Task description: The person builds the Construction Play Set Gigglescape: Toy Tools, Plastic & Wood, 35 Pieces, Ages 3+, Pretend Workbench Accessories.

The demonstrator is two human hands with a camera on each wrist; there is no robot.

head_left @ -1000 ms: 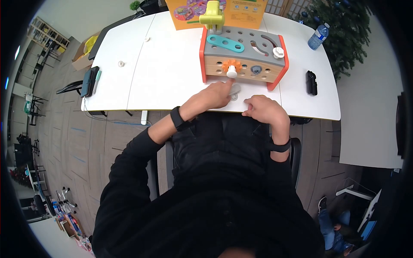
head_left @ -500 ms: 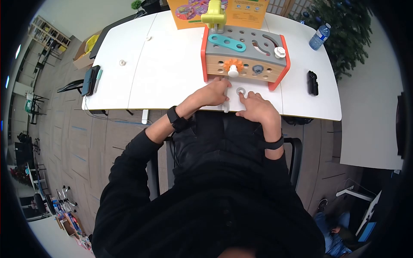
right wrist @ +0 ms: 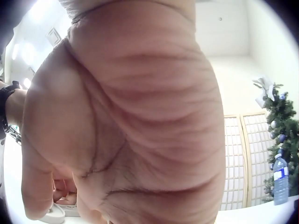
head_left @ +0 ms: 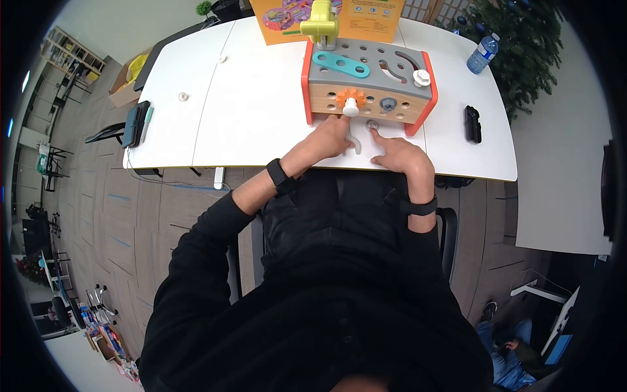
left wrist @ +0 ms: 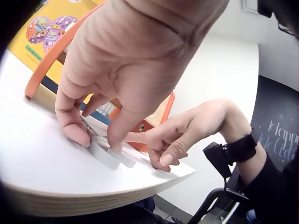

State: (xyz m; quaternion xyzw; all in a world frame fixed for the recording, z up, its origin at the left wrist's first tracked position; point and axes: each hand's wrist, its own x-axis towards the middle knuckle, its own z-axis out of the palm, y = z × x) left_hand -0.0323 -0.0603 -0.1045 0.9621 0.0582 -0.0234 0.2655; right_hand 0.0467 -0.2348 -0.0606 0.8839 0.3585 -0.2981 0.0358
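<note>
At the table's front edge my left hand [head_left: 330,139] pinches a light-grey curved plastic piece [head_left: 356,144] between thumb and fingers. In the left wrist view that grey piece [left wrist: 103,153] lies low over the white tabletop. My right hand [head_left: 403,155] is beside it, index finger stretched forward with its tip at a small grey ring [head_left: 372,124]. Its other fingers are loosely bent. Just behind both hands stands a toy workbench [head_left: 372,85] with red side panels. An orange gear [head_left: 351,98] with a white knob [head_left: 351,109] sits on its wooden front.
On the workbench top lie a teal strip [head_left: 341,64], a yellow-green clamp-like part [head_left: 320,26] and a white bolt [head_left: 421,78]. An orange box [head_left: 372,23] stands behind. A water bottle [head_left: 482,54] and black case [head_left: 473,124] are at right, small white pieces [head_left: 183,97] at left.
The left hand has shifted the grey piece slightly, its curved end now showing to the hand's right. The right index finger has stretched forward and the ring has moved toward the workbench.
</note>
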